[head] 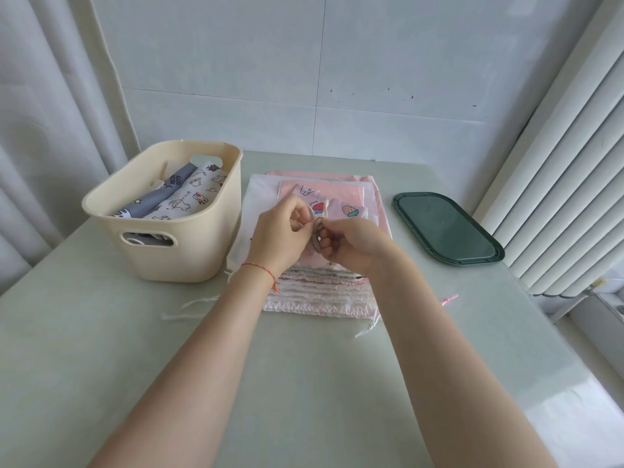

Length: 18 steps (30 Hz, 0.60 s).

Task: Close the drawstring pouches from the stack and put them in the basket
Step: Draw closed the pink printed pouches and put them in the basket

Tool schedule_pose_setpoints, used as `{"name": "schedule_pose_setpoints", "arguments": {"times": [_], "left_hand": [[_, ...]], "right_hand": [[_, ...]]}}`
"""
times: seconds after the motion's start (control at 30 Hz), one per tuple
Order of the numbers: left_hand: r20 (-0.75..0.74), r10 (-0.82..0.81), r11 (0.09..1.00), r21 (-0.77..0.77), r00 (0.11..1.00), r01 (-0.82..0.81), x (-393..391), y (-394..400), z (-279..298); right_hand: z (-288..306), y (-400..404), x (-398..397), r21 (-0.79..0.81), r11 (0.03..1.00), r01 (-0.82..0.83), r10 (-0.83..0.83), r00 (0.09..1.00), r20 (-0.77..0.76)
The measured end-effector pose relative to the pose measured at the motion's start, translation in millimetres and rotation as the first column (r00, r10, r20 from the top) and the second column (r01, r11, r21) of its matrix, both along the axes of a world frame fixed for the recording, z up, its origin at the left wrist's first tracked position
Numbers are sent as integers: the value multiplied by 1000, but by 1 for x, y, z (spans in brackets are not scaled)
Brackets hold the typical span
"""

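I see the cream plastic basket [189, 251] at left holding printed pouches, just beside the stack of pink and white drawstring pouches [317, 292]. Above the stack, my left hand [280, 238] and right hand [351, 244] meet, curled fingers pinching the small fruit-print pink pouch's [337, 207] drawstring [316, 228].

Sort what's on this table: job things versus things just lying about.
Job:
cream plastic basket
grey and white printed pouches in it
stack of pink and white drawstring pouches
small pink fruit-print pouch in both hands

Lying about:
dark green oval plastic tray
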<state>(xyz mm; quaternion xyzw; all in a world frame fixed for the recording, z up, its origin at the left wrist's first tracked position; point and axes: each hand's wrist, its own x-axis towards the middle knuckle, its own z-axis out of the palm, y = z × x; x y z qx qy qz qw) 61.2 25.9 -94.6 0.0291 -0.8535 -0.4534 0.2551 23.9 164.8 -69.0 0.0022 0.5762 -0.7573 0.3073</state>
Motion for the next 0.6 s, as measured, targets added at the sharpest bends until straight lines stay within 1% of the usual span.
{"name": "schedule_pose_setpoints", "arguments": {"times": [0.1,0.27,0.37,0.43,0.5,0.6], "left_hand": [[-1,-58,997,46,998,58,-2,1,-1],[16,-26,999,33,1000,25,-5,0,-2],[12,-35,999,26,999,35,-4,0,-1],[30,-38,999,17,999,38,-4,0,-2],[46,-8,1000,24,999,7,-4,0,-3],[83,20,993,110,996,-29,-4,-1,-3]], "right_hand": [[0,0,0,0,999,36,-36,999,12],[-1,1,-1,19,999,39,-38,999,-17],[-2,1,-2,-6,999,48,-48,998,-37],[-3,1,-3,15,1000,20,-18,996,-90],[-5,1,-3,48,999,-23,30,988,-154],[-6,1,-3,83,995,-54,72,969,-236]]}}
